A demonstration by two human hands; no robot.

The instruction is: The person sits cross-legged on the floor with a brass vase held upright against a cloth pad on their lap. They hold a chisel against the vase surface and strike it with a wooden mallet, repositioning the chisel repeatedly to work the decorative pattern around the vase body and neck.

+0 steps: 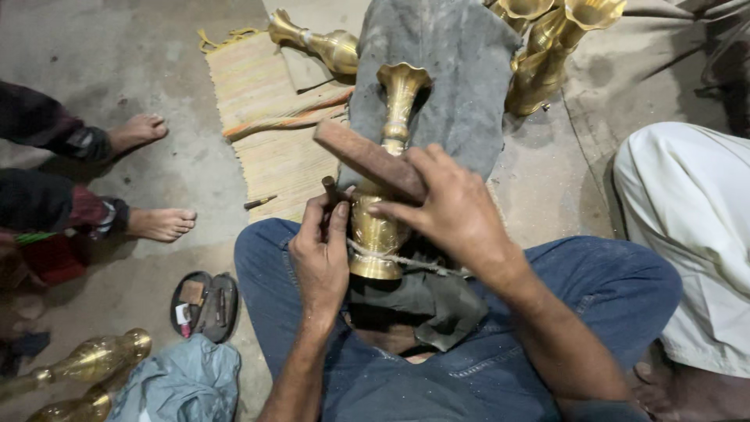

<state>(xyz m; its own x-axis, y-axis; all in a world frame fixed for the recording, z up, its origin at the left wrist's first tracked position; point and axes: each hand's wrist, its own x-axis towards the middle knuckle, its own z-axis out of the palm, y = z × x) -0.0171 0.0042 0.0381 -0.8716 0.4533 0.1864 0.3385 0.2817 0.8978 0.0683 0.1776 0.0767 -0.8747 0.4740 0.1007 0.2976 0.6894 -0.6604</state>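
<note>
A brass vase (388, 168) lies on a grey cloth pad (453, 78) between my knees, its flared mouth pointing away from me, with a cord around its base. My left hand (320, 254) holds a small dark chisel (330, 187) against the vase's body. My right hand (453, 207) grips a brown wooden block (367, 156) raised over the chisel and vase. A dark rag (437, 301) lies under the vase's base on my lap.
Another brass vase (316, 43) lies on a woven mat (266, 133) at the back. More brass vases (547, 47) stand at the top right and several lie at the bottom left (86, 363). A person's bare feet (152, 176) are on the left; a person in white (695, 234) sits on the right.
</note>
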